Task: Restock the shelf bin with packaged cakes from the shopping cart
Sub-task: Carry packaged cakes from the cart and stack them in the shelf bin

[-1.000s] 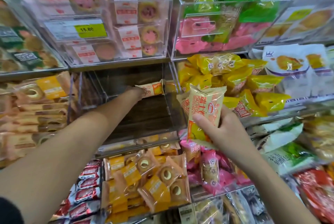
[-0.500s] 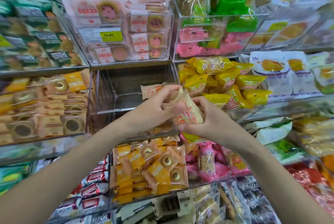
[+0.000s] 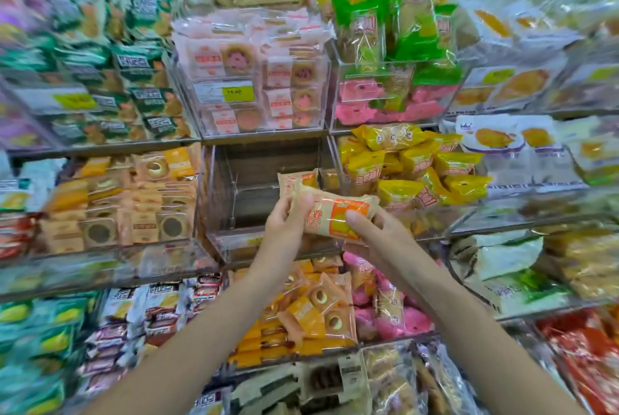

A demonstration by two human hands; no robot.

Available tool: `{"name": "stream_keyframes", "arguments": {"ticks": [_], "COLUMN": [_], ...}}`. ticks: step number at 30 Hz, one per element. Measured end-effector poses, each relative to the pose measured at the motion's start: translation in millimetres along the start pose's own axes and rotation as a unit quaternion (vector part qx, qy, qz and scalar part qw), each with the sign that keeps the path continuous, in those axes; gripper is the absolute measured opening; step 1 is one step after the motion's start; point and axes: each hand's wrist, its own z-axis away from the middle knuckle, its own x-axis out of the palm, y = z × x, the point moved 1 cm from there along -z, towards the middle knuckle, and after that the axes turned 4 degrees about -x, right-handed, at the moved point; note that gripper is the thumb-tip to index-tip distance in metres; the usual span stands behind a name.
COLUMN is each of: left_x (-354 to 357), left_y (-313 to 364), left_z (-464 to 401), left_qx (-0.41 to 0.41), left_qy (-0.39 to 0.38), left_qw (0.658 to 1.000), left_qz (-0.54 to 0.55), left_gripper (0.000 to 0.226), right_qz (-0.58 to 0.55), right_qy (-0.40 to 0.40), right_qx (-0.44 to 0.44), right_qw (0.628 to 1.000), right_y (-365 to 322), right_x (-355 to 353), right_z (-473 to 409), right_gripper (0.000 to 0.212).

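Cake packet (image 3: 338, 218): now gripped by both left hand (image 3: 284, 223) and right hand (image 3: 375, 240), mid-handover; one packet (image 3: 296, 180) already in near-empty shelf bin (image 3: 241, 190).

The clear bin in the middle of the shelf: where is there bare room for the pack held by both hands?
Most of the clear bin is bare, from its left wall across the wooden floor. One cake pack sits at the rear right. The yellow packs' bin and the ring cakes' bin on either side are crowded.
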Motion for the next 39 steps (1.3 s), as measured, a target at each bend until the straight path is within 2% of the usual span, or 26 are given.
{"name": "stream_keyframes", "arguments": {"ticks": [2,4,6,8,9,11,13,14,17,19,22,25,28,30,31,32,34,35,36,37,39], "left_x": [2.2,-2.1,-7.4,-14.1,-17.8,-25.4,-30.7,-32.1,-34.3,-37.5,-45.2,-50.9,-54.3,-61.6,-67.4,-73.9,-86.2,-89.5,-89.5,-87.3,-73.9], "left_y": [-2.9,0.6,9.1,17.4,20.6,28.5,39.1,45.6,60.8,62.0,56.4,47.5,38.6,44.5,50.4,57.2,66.6,64.9,58.5,47.6,19.5], "left_z": [3.9,3.5,1.8,-1.1,-3.6,-8.1,-12.8,-14.1,-20.7,-25.3,-32.5,-41.1,-51.9,-66.3,-77.1,-89.7,-116.7,-129.3,-140.1,-149.9,-168.1], "left_qx": [-0.014,-0.022,-0.030,-0.009,0.022,0.089,0.074,0.032,-0.045,-0.074,-0.116,-0.163,-0.141,-0.094,-0.059,-0.023,0.027,0.032,0.028,0.020,0.011], "left_qy": [0.014,0.022,0.008,-0.017,-0.033,-0.083,-0.170,-0.217,-0.310,-0.332,-0.337,-0.322,-0.258,-0.207,-0.173,-0.134,-0.069,-0.060,-0.072,-0.099,-0.144], "left_qw": [1.000,0.999,0.998,0.987,0.966,0.902,0.858,0.848,0.818,0.817,0.832,0.863,0.903,0.915,0.908,0.888,0.804,0.760,0.729,0.711,0.701], "left_qz": [0.021,-0.004,-0.054,-0.160,-0.254,-0.414,-0.478,-0.482,-0.482,-0.465,-0.426,-0.353,-0.314,-0.333,-0.376,-0.440,-0.591,-0.647,-0.681,-0.696,-0.699], "left_gripper": [0.061,0.075,0.070,0.063,0.059,0.039,0.020,0.024,0.065,0.077,0.083,0.088,0.069,0.059,0.055,0.052,0.053,0.053,0.054,0.054,0.054], "right_qz": [0.003,0.023,0.037,0.070,0.090,0.124,0.144,0.151,0.171,0.173,0.165,0.158,0.173,0.202,0.249,0.330,0.542,0.624,0.677,0.705,0.722], "right_qy": [0.023,0.042,0.052,0.058,0.057,0.045,0.024,0.011,-0.028,-0.037,-0.053,-0.073,-0.089,-0.056,-0.010,0.042,0.109,0.116,0.111,0.107,0.109], "right_qx": [-0.007,-0.012,-0.017,-0.027,-0.032,-0.042,-0.040,-0.036,-0.033,-0.045,-0.052,-0.053,-0.058,-0.094,-0.135,-0.189,-0.266,-0.270,-0.257,-0.244,-0.243], "right_qw": [1.000,0.999,0.998,0.996,0.994,0.990,0.988,0.988,0.984,0.983,0.984,0.983,0.979,0.973,0.959,0.924,0.790,0.724,0.681,0.657,0.639], "right_y": [-1.8,-4.6,-7.9,-9.9,-10.8,-11.8,-12.1,-12.7,-16.5,-19.5,-23.1,-26.2,-29.8,-31.0,-29.7,-27.1,-15.0,-5.8,3.3,11.8,22.0], "right_x": [4.5,2.4,-0.9,-2.6,-3.0,-2.8,-1.0,-0.1,3.1,4.7,7.5,10.6,10.4,6.7,2.7,-2.3,-9.8,-11.8,-12.9,-13.3,-14.8], "right_z": [-3.2,-6.4,-6.7,-6.5,-6.3,-5.2,-3.8,-3.7,-6.4,-10.6,-18.6,-30.1,-45.9,-58.5,-65.4,-71.7,-81.6,-85.7,-88.7,-91.1,-94.6], "right_gripper": [0.055,0.034,0.021,0.021,0.022,0.022,0.021,0.022,0.026,0.024,0.023,0.025,0.030,0.034,0.036,0.037,0.035,0.035,0.036,0.037,0.041]}}
